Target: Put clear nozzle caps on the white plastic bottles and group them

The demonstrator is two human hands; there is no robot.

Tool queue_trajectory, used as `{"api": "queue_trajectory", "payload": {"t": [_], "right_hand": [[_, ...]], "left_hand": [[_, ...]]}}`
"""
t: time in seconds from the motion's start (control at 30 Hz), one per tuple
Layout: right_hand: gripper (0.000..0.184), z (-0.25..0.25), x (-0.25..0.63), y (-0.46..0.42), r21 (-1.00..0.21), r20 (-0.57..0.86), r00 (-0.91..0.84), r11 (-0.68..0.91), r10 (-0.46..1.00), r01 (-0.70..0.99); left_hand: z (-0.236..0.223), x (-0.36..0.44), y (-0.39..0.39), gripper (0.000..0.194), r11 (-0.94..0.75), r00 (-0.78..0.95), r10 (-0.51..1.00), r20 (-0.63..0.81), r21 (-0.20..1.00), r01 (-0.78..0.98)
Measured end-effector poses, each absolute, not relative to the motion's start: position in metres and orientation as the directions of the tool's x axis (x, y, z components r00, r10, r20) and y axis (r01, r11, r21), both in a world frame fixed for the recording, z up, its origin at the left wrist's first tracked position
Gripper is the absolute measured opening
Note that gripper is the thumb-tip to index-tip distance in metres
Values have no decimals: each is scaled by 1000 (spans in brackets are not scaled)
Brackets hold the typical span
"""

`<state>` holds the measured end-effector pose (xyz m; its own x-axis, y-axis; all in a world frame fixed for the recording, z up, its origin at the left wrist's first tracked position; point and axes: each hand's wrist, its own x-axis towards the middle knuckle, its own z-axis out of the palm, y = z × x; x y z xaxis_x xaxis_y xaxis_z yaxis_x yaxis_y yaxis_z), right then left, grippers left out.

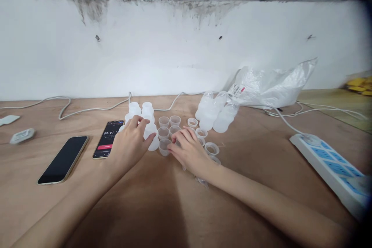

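My left hand [131, 142] rests on a cluster of small white plastic bottles [147, 111] standing on the wooden table [162, 205], fingers curled around one upright white bottle [152, 138]. My right hand [189, 150] lies palm down among several small clear cups [163, 121], its fingertips touching one clear cup [164, 147] beside that bottle. Clear ring-shaped caps [212, 148] sit just right of my right hand. Three larger translucent bottles [215, 115] lie on their sides behind.
Two phones lie at the left: a dark one [63, 159] and one showing a running timer [108, 138]. A white and blue power strip [331, 162] sits at the right, with cables along the back. A crinkled plastic bag [270, 83] leans on the wall.
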<state>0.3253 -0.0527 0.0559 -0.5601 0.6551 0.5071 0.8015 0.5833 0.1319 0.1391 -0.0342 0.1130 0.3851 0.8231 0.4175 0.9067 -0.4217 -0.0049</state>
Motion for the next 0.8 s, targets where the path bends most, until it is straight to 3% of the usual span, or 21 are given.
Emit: {"api": "queue_trajectory", "payload": {"t": [0.2,0.4,0.53,0.63,0.73,0.8], "right_hand": [[12,58,323,-53,111,491,-550,577,676,809],[17,64,329,-62,7,492,-512,585,704,811],[16,61,355,-71,-64,531,-473,590,703,805],[12,55,388,-81,-120,514,-427,556,744,823],[10,48,417,-96,-149,415,-475,573,776,806],[12,43,430,-106,-118,352,-524,592,776,797]], "left_hand": [[100,140,-30,23,-444,417,820,392,-25,896],[96,141,-27,21,-440,403,812,422,-11,898],[93,139,-33,20,-482,410,743,529,-1,876],[82,134,-52,15,-638,510,611,605,-5,770],[58,129,-77,12,-844,734,470,491,5,537],[40,125,-89,14,-903,785,405,469,67,425]]}}
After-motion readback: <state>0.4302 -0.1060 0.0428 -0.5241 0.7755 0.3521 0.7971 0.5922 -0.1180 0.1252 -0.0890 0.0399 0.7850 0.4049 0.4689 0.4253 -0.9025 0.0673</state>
